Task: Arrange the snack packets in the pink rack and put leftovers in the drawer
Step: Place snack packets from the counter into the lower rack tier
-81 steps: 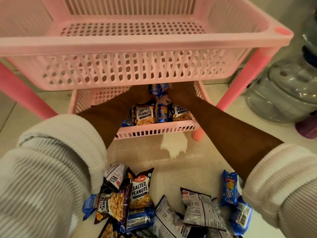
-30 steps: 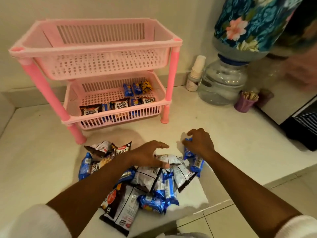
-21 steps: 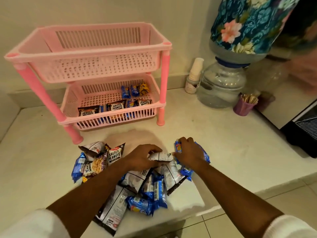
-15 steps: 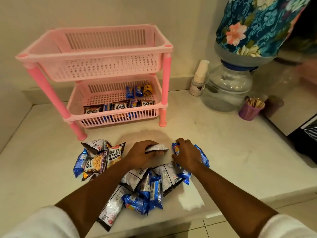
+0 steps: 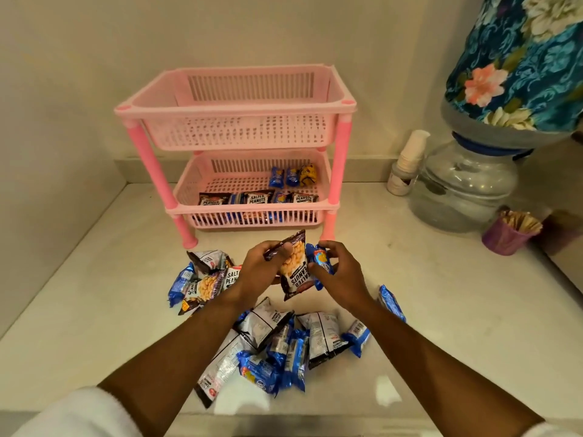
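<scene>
Your hands have risen off the desk [image 5: 94,294]. Your left hand [image 5: 260,272] now grips a peanut packet [image 5: 295,272]; your right hand [image 5: 339,274] grips a blue packet [image 5: 320,258], above the pile [image 5: 277,348], before the pink rack [image 5: 239,105].

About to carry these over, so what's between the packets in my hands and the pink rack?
Bare counter only, in the head view, between the peanut packet, the blue packet and the pink rack.
</scene>
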`<action>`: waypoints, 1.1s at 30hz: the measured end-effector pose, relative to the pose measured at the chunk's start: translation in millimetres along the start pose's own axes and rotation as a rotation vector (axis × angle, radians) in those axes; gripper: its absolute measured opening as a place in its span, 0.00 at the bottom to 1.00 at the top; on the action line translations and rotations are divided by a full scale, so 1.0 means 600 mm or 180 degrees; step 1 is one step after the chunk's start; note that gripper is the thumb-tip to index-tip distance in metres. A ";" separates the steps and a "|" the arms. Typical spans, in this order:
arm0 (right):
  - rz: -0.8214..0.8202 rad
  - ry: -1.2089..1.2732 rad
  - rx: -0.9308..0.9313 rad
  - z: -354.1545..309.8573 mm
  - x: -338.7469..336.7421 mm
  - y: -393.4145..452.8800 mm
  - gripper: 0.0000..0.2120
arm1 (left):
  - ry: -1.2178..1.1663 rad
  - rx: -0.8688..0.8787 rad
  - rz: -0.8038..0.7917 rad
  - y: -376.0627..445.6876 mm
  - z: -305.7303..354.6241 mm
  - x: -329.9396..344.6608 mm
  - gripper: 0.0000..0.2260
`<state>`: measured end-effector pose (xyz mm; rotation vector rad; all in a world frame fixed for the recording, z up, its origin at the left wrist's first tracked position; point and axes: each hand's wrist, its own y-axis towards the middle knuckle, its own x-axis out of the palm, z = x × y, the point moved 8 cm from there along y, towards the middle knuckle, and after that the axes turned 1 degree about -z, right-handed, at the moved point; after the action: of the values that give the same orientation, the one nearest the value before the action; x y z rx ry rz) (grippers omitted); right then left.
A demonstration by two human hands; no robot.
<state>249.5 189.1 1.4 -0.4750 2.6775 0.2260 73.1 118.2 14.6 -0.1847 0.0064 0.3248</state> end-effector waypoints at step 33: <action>0.0408 0.0764 0.0712 -0.170 0.188 0.330 0.09 | 0.0339 0.0110 0.0336 0.302 0.117 -0.295 0.16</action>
<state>44.1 316.7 62.9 -0.2758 2.9246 -0.1015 -154.0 243.6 57.2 -0.1675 0.1274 0.4194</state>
